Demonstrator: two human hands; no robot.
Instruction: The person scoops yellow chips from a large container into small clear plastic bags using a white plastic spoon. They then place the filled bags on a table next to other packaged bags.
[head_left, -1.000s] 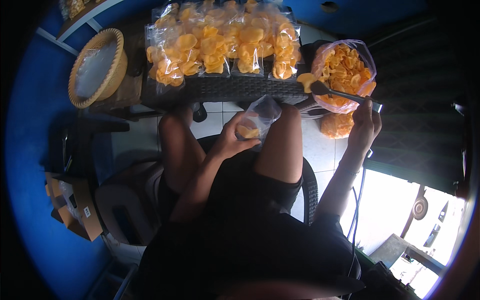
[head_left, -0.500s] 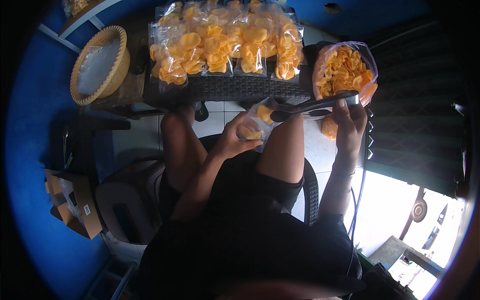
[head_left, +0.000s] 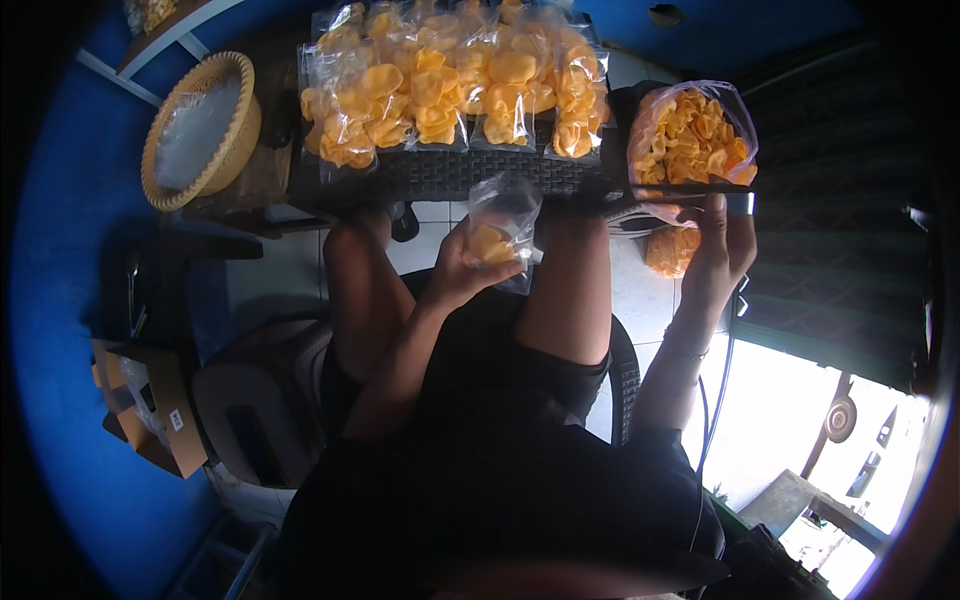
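Observation:
My left hand (head_left: 458, 272) is closed around the lower part of a small clear plastic bag (head_left: 507, 205), held upright over my lap with a few orange crackers (head_left: 492, 244) at its bottom. In my right hand (head_left: 722, 250) are dark tongs with a shiny metal end (head_left: 739, 203), gripped near that end. Their arms reach leftward in front of the large open plastic bag of crackers (head_left: 690, 140); the tips are dark and hard to make out, and I see no cracker in them.
On the black woven table (head_left: 470, 178) lie several filled clear cracker packets (head_left: 435, 95). A yellow woven basket (head_left: 245, 110) with clear plastic in it stands at the left. Another orange bag (head_left: 672, 252) sits below the large one. A cardboard box (head_left: 180, 420) is at the lower left.
The tongs have left the small bag's mouth and swung away to the right, toward the large bag. The cracker at their tips is gone from them. The small bag now stands more upright.

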